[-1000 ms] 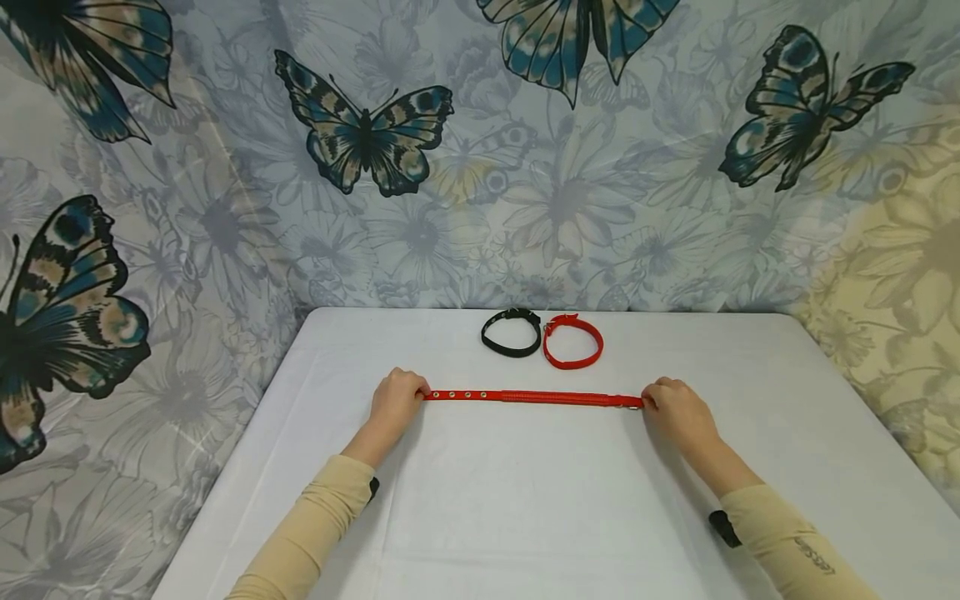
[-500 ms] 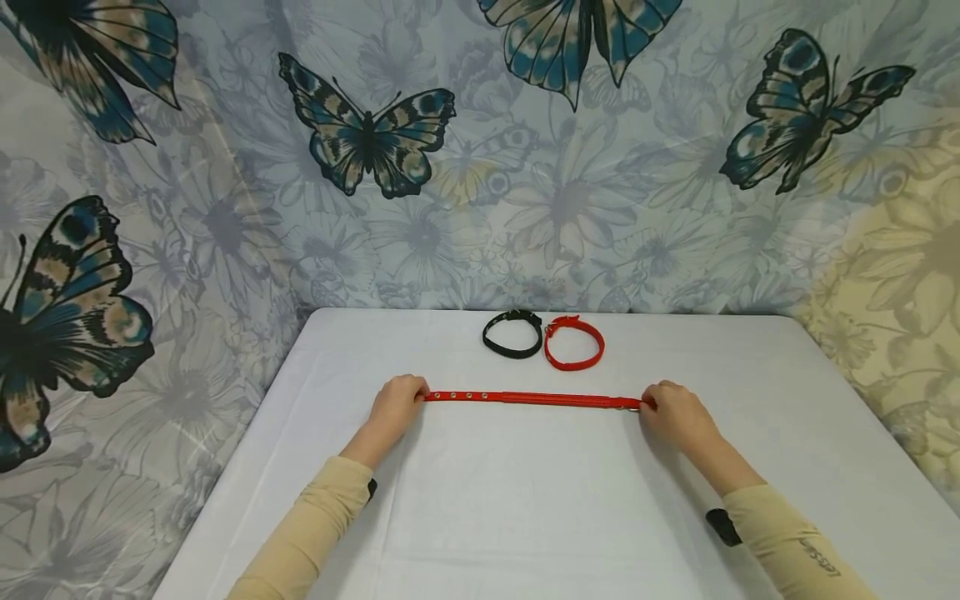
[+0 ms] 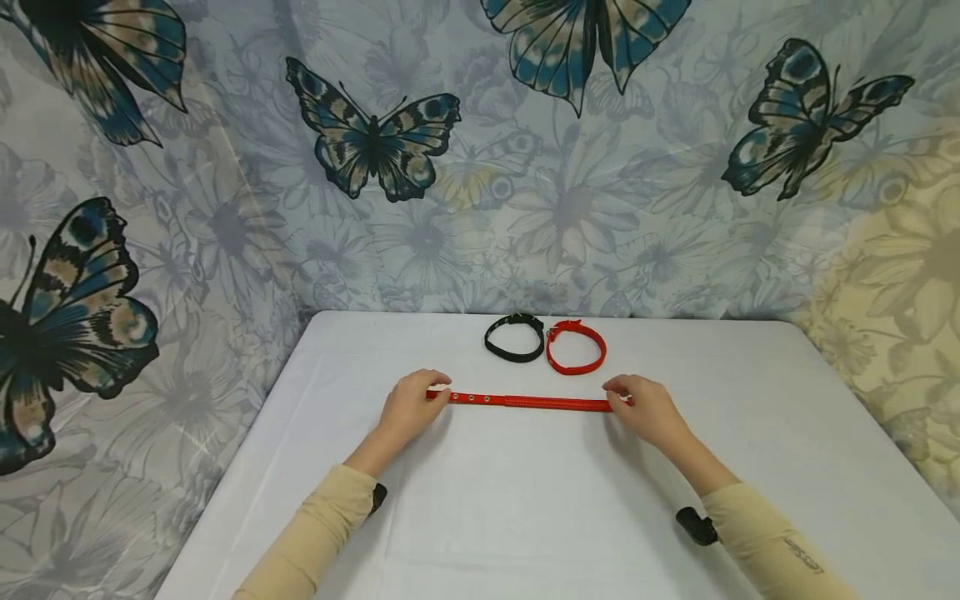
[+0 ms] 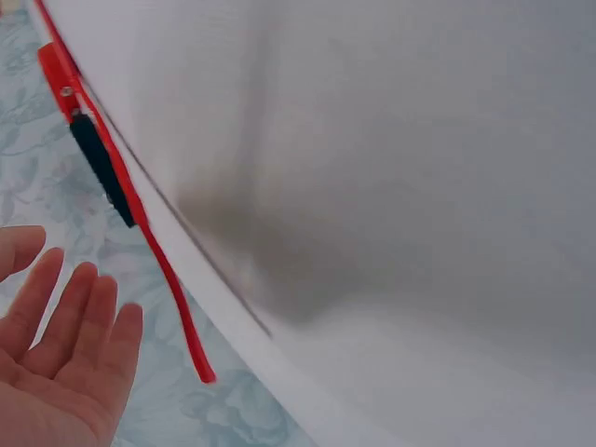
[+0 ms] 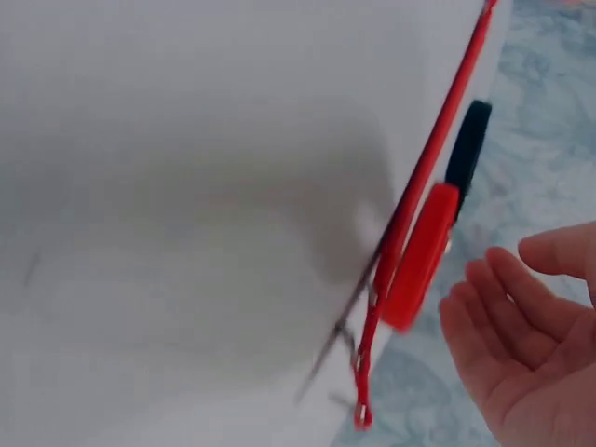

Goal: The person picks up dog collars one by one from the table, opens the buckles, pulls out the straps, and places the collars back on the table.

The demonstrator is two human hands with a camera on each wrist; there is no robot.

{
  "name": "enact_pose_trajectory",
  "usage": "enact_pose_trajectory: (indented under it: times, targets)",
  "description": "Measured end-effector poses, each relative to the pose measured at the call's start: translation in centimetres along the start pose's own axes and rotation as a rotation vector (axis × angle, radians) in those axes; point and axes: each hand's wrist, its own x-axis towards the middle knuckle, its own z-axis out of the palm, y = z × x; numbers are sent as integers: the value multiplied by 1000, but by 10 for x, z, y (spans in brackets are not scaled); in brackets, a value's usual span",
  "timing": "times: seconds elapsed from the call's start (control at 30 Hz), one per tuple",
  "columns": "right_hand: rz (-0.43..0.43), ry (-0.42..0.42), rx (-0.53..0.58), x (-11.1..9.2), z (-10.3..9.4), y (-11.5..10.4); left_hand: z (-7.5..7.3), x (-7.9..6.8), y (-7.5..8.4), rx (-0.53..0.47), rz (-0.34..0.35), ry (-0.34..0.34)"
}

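Observation:
A red collar (image 3: 555,403) lies stretched out straight across the white table, with metal-ringed holes at its left end. At that end, my left hand (image 3: 408,407) overlaps the strap in the head view. The left wrist view shows this hand (image 4: 70,363) with fingers spread, apart from the strap (image 4: 177,289). My right hand (image 3: 651,411) is over the other end. In the right wrist view, a buckle (image 5: 361,368) finishes the strap there, and the hand (image 5: 531,354) holds nothing, its fingers loosely extended.
Behind the straight collar, a black collar (image 3: 513,358) and another red collar (image 3: 576,371) stand buckled into loops, side by side. The white table (image 3: 510,517) reaches back to a wall hung with butterfly-patterned cloth (image 3: 570,208).
Both hands held the collar's ends earlier. Now they have let go and moved inward, towards each other, while the collar stays laid out. The view has tilted slightly.

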Motion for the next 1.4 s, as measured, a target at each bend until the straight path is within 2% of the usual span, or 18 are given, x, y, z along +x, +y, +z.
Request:
enact_pose_trajectory:
  times: [0.1,0.23,0.33,0.4,0.5,0.63,0.73,0.8,1.0,1.1,1.13,1.23,1.33,1.37,1.4]
  targets:
    - [128,-63,202,7,8,-12,2,8,8,-201,-49,-31]
    - [394,-139,666,20,24,-31,7,23,14,-395,-159,-75]
    - [577,-113,1006,30,38,-45,14,34,17,-466,-247,-92]
    - [656,-74,1133,36,47,-54,20,42,19,-514,-295,-106]
    - [714,-14,1254,47,58,-65,29,56,21,-568,-355,-110]
    - [743,40,1327,62,71,-77,43,72,24,-599,-425,-87]
    - [737,63,1338,73,80,-84,54,83,25,-560,-452,-61]
    - [738,80,1327,78,83,-87,60,90,27,-531,-465,-53]
    - [767,97,1189,87,88,-97,71,105,32,-478,-477,-49]
    - [764,92,1164,90,89,-99,82,114,25,-439,-467,-30]
    - [760,91,1162,91,90,-99,97,122,11,-436,-429,2]
    - [758,78,1162,93,91,-98,111,134,-2,-412,-441,6]
    - [769,75,1164,94,92,-97,113,137,-2,-431,-460,14]
    - [773,76,1164,94,93,-96,102,133,11,-427,-501,-9]
    - [776,79,1167,95,93,-95,98,129,15,-416,-494,3]
